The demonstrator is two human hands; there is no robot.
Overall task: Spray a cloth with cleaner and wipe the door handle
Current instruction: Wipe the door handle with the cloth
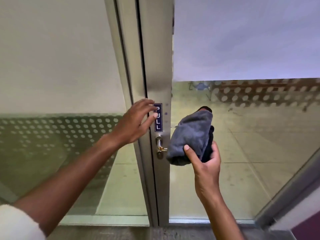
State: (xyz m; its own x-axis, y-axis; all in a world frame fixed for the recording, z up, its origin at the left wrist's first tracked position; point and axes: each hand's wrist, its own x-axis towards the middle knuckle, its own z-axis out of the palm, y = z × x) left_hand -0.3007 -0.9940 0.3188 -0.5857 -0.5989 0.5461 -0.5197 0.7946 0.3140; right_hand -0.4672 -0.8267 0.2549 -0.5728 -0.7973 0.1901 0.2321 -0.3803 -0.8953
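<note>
1. At far left, a frosted glass panel (57, 71) with a dotted band fills the view beside the metal door frame (155, 66).
2. Reaching in from the lower left, the left hand (136, 122) has its fingers spread and loose. It holds nothing, and its fingertips (155, 115) lie at the edge of the blue PULL sign (158, 122) on the frame.
3. Just under that sign sits the door handle (160, 143), a small metal lever with a keyhole (159, 155) below it. Nothing is touching it.
4. Just right of the handle, the right hand (206, 158) grips a folded grey cloth (190, 137) from below, thumb pressed over the front and fingers curled behind. The cloth hangs near the lever but apart from it.
5. At right, clear glass (242, 135) shows a tiled floor beyond.
6. No spray bottle is in view, and I cannot tell whether the cloth is damp. Judging by how things lie, the wiping of the handle is yet to be done.
</note>
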